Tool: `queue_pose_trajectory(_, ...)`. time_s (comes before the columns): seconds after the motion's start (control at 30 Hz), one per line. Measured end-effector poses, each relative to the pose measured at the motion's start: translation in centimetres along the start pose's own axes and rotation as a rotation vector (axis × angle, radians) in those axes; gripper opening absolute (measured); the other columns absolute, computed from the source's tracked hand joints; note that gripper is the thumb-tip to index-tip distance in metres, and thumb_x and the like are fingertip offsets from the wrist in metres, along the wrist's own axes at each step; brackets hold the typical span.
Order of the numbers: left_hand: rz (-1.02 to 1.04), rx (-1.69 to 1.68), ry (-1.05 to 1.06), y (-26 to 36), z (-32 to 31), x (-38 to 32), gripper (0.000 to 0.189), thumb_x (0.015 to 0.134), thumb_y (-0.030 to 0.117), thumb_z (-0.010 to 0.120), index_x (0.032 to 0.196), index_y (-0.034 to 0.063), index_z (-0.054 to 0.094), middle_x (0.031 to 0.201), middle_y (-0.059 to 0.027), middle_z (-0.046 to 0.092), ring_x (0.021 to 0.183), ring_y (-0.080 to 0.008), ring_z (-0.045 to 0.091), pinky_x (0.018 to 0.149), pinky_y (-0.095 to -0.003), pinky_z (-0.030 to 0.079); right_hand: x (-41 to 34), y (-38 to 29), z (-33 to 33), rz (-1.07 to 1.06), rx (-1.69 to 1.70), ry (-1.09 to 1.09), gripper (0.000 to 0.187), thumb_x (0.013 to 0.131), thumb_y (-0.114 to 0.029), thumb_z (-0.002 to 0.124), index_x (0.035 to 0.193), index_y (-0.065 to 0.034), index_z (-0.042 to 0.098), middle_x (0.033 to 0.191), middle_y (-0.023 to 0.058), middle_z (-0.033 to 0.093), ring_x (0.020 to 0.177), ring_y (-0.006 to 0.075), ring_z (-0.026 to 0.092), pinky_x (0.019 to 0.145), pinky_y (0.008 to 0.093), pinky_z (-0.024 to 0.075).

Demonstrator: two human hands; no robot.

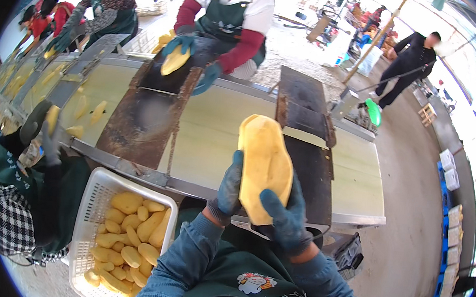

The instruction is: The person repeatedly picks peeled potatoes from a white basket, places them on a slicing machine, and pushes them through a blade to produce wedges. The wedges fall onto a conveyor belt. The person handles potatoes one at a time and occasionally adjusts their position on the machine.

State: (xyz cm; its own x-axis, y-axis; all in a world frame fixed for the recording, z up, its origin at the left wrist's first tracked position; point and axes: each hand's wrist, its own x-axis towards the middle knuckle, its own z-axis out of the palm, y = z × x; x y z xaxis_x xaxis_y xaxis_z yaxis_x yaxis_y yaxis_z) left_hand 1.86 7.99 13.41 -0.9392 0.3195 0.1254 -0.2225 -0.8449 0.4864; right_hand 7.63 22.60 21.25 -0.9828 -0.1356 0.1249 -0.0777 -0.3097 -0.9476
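Note:
Both of my gloved hands hold one large peeled yellow tuber (264,164), probably a sweet potato, raised in front of my apron. My left hand (229,186) presses against its left side. Around its lower right wraps my right hand (289,219), the thumb lying across the front. Its surface has flat cut facets and a shallow groove. Behind and below the tuber is a dark slicing board (309,169), with a pale strip across it and rusty side rails. To my left, a white plastic basket (87,215) holds several smaller peeled tubers (133,233).
A pale conveyor belt (209,132) runs under the boards. Opposite, a worker (229,21) moves a tuber (175,60) on another board (146,112). At left, another worker's gloved hands (44,124) hold a tuber. A person (409,66) stands in the right aisle near white crates (451,171).

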Motion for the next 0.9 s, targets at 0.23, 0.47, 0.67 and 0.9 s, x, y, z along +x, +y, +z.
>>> queue_pose_trajectory(0.23, 0.151, 0.773, 0.076, -4.7, 2.9, 1.5, 0.059, 0.108, 0.024, 0.065, 0.157, -0.0031, 0.045, 0.156, -0.0143, 0.054, 0.141, -0.0219, 0.051, 0.118, -0.0348, 0.042, -1.3, -1.5, -7.6, -0.252, -1.589, 0.230, 0.088, 0.079, -0.032, 0.087, 0.155, -0.0101, 0.047, 0.153, 0.0254, 0.043, 0.133, 0.0471, 0.054, 0.106, 0.0563, 0.0508)
queue_pose_trajectory(0.47, 0.165, 0.808, 0.218, -3.4, 1.0, 1.8, 0.057, 0.106, 0.019, 0.068, 0.157, 0.0006, 0.048, 0.117, -0.0007, 0.063, 0.089, -0.0046, 0.053, 0.078, -0.0226, 0.048, 7.8, -1.5, -10.8, 0.099, -1.719, 0.282, 0.083, 0.079, -0.042, 0.085, 0.152, -0.0168, 0.053, 0.160, 0.0214, 0.036, 0.135, 0.0474, 0.050, 0.102, 0.0592, 0.0515)
queue_pose_trajectory(0.67, 0.329, 0.904, 0.391, -2.1, -6.3, 0.6, 0.055, 0.105, 0.016, 0.068, 0.155, 0.0016, 0.050, 0.138, -0.0070, 0.063, 0.105, -0.0098, 0.058, 0.092, -0.0264, 0.049, 7.1, 0.2, -13.5, -0.466, -1.618, 0.234, 0.071, 0.082, -0.040, 0.083, 0.144, -0.0123, 0.061, 0.154, 0.0230, 0.045, 0.135, 0.0472, 0.050, 0.103, 0.0575, 0.0514)
queue_pose_trajectory(0.9, 0.307, 1.424, 0.543, -1.0, -11.1, -1.5, 0.046, 0.106, 0.024, 0.065, 0.144, 0.0005, 0.059, 0.141, -0.0170, 0.065, 0.127, -0.0272, 0.063, 0.109, -0.0401, 0.049, 9.4, 1.7, -13.1, -0.502, -1.599, 0.305, 0.057, 0.086, -0.023, 0.081, 0.139, -0.0055, 0.065, 0.143, 0.0233, 0.058, 0.128, 0.0471, 0.056, 0.106, 0.0538, 0.0508)
